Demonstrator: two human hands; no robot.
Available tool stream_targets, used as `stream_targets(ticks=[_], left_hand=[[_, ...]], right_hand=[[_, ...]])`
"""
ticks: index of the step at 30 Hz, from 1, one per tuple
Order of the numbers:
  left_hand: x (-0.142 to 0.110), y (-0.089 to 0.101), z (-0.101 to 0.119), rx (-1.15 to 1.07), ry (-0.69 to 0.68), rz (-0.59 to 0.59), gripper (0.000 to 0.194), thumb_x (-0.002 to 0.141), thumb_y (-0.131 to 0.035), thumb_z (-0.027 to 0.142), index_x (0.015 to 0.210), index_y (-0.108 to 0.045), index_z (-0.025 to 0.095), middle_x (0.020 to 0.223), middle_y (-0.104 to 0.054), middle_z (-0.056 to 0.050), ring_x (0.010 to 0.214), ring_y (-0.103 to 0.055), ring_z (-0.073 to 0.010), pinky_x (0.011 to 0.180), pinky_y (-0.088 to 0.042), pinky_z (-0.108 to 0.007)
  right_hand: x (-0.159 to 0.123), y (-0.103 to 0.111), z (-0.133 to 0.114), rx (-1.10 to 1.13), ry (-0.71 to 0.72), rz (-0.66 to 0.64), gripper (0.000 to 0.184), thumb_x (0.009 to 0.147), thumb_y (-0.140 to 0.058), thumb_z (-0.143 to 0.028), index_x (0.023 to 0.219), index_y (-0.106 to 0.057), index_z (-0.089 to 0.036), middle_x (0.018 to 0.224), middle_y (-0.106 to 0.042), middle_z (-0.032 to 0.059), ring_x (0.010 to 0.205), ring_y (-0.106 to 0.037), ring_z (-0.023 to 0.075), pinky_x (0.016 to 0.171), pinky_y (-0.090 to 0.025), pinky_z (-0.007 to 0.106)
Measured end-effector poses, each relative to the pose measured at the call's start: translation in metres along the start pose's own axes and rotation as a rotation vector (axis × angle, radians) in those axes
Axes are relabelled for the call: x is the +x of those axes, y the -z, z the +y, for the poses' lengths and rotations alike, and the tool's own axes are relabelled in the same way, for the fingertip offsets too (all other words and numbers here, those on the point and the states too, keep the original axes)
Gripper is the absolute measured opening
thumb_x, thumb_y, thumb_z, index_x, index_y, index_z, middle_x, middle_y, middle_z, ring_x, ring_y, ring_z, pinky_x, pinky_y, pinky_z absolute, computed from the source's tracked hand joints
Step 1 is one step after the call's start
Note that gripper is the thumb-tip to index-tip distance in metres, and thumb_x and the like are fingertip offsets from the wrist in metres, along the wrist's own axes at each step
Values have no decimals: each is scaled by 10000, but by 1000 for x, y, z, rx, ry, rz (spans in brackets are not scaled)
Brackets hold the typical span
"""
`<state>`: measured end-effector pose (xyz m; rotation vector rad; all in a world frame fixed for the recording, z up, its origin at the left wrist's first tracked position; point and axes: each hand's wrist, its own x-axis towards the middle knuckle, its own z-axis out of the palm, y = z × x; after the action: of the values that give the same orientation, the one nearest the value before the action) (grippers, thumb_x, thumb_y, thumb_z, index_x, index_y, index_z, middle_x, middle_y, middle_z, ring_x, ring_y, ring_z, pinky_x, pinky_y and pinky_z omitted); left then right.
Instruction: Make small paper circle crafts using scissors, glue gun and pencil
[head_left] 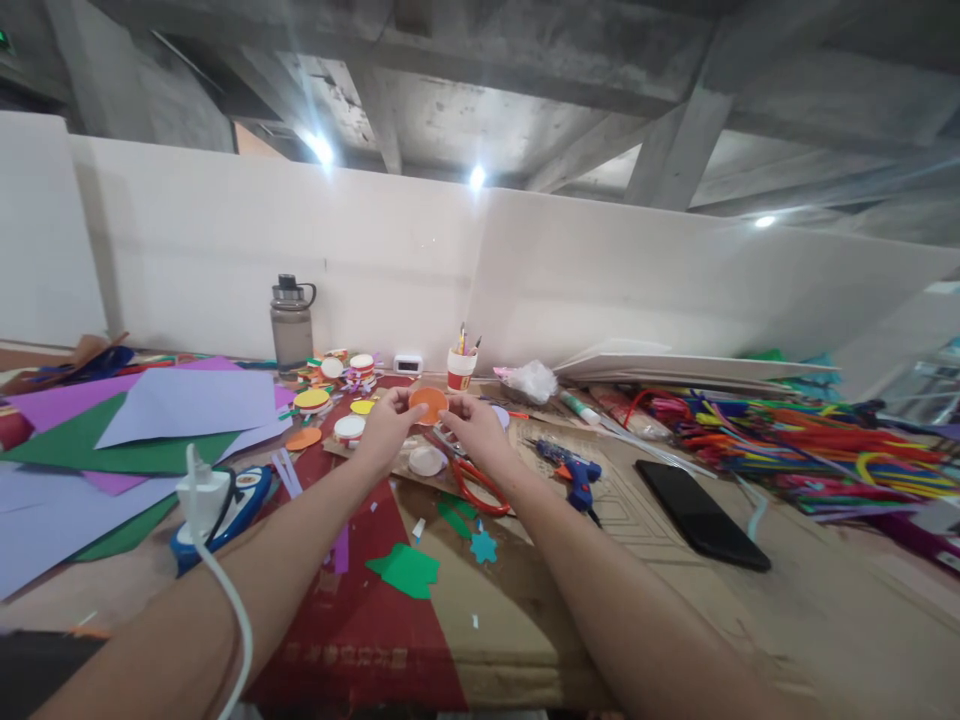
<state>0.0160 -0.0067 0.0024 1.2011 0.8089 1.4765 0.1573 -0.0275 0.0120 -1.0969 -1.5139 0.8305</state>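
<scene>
Between my two hands is an orange paper disc [428, 406], held up over the table. My left hand [388, 428] pinches its left edge, and my right hand [475, 432] grips the right edge. Just below the hands lie scissors with red handles [480, 488] and a pale round piece [427, 460]. Left of my left hand are a white round piece [349, 429], a yellow-topped round piece [311, 401] and another orange disc [303, 439]. Green paper scraps [407, 570] and a blue flower-shaped cutout [484, 545] rest nearer to me.
A blue glue gun [577, 478] and a black phone [701, 514] lie at right, before a pile of colourful pipe cleaners [810, 440]. At left are paper sheets [195, 410], a power strip [247, 505] with a white cable, and a bottle [292, 330]. A paper cup [460, 371] stands behind.
</scene>
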Motion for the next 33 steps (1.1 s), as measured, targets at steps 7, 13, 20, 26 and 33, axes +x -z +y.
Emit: stream_targets(ticks=[7, 13, 20, 26, 33], left_hand=[[-1, 1, 1, 124, -1, -58, 352, 648, -762, 397, 875, -604, 178, 799, -671, -17, 683, -624, -147, 587, -501, -261], [-4, 2, 6, 75, 182, -184, 365, 754, -655, 529, 844, -674, 176, 793, -684, -64, 649, -631, -165, 533, -495, -263], [-9, -3, 7, -167, 380, -332, 314, 796, -662, 434, 934, -659, 151, 831, -706, -113, 671, -676, -202, 534, -536, -292], [-8, -5, 9, -263, 314, -240, 211, 850, -607, 321, 920, -646, 125, 824, -705, -109, 648, -661, -178, 580, -561, -313], [-9, -4, 12, -364, 386, -336, 213, 826, -578, 297, 938, -661, 136, 849, -717, -110, 747, -678, -215, 667, -558, -351]], right_hand=[[10, 8, 12, -137, 135, 109, 183, 797, -535, -276, 857, -675, -175, 803, -691, 27, 707, -603, 157, 668, -476, 290], [6, 12, 9, -335, 297, 152, 178, 810, -543, -236, 876, -703, -195, 887, -691, 60, 786, -605, 185, 753, -466, 333], [1, 10, 0, -287, 286, 140, 192, 786, -596, -267, 936, -683, -186, 877, -698, 54, 743, -599, 175, 727, -477, 320], [5, 12, -2, -192, 265, 118, 229, 828, -560, -350, 906, -679, -171, 868, -701, 65, 778, -618, 190, 735, -485, 328], [3, 10, -6, -114, 272, 130, 168, 783, -587, -294, 856, -691, -183, 859, -708, 53, 785, -632, 189, 756, -494, 331]])
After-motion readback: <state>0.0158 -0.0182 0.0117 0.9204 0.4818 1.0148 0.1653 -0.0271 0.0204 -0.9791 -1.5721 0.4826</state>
